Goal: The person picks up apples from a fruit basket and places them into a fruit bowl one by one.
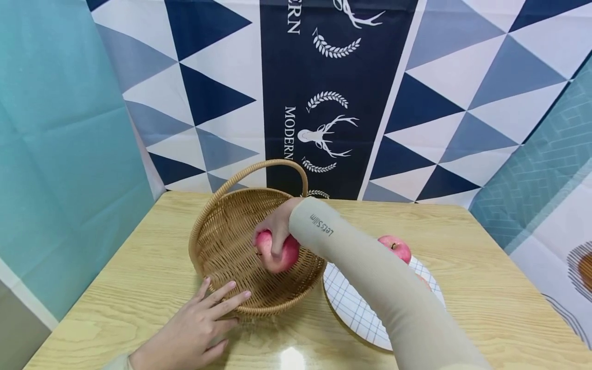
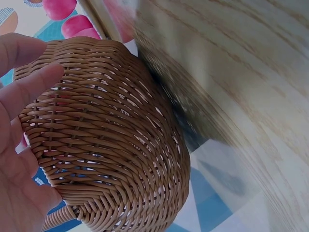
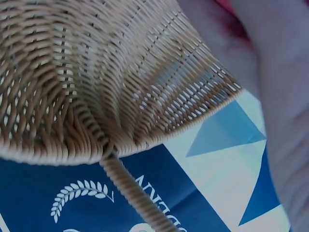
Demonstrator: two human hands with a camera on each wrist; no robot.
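Observation:
A brown wicker basket point(image 1: 226, 231) with an arched handle stands on the table. My right hand point(image 1: 279, 221) grips a pink-red apple point(image 1: 288, 255) inside the basket's opening, thumb and fingers curled over it. In the right wrist view the woven wall point(image 3: 120, 72) fills much of the picture, and only a sliver of the apple shows beside the hand point(image 3: 285, 96). My left hand point(image 1: 194, 324) rests its extended fingers on the basket's near-left rim. From the left wrist view, that hand point(image 2: 19, 135) lies along the rim beside the basket's outer wall point(image 2: 111, 135).
Right of the basket sits a round plate point(image 1: 351, 308) with a white grid pattern, partly hidden by my right sleeve. Another apple point(image 1: 395, 247) lies at its far edge, and a bit of one more shows behind the sleeve. A patterned cloth point(image 1: 222, 92) hangs behind the table point(image 1: 485, 288).

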